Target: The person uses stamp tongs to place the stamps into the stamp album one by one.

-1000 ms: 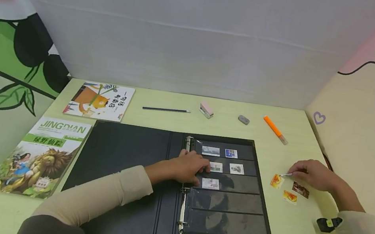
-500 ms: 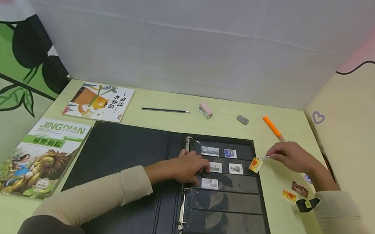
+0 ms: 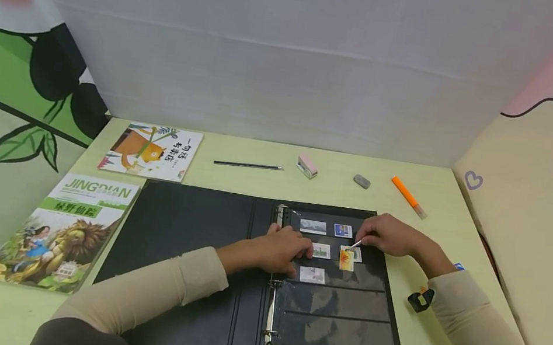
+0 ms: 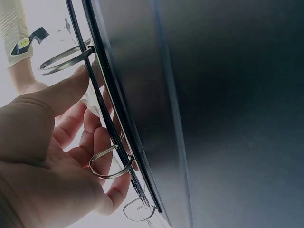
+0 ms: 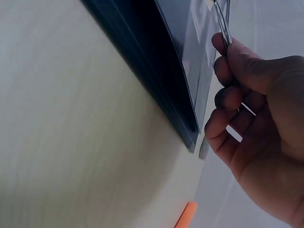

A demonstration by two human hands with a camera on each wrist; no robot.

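Stamp (image 3: 346, 260) now over binder (image 3: 247, 310) on walled table (image 3: 243, 181)

From my station I logged the binder (image 3: 182, 277) open near the centre of the table (image 3: 238, 180). Around it I read one book (image 3: 63, 237) at 9 o'clock, another book (image 3: 152, 150) at 10, a pencil (image 3: 248, 165) at 12, a stapler (image 3: 307, 166) between 12 and 1, an eraser (image 3: 362, 181) at 1 and a marker (image 3: 406, 193) at 2. The pocket page (image 3: 338, 335) lay in the binder's right half, rings (image 3: 272, 310) along its 9 o'clock edge. The left hand (image 3: 277, 249) rested across that edge; the right hand (image 3: 388, 235), at the page's 1 o'clock, held tweezers (image 3: 355, 244), the stamp (image 3: 346, 261) at their tips overlapping the second row.
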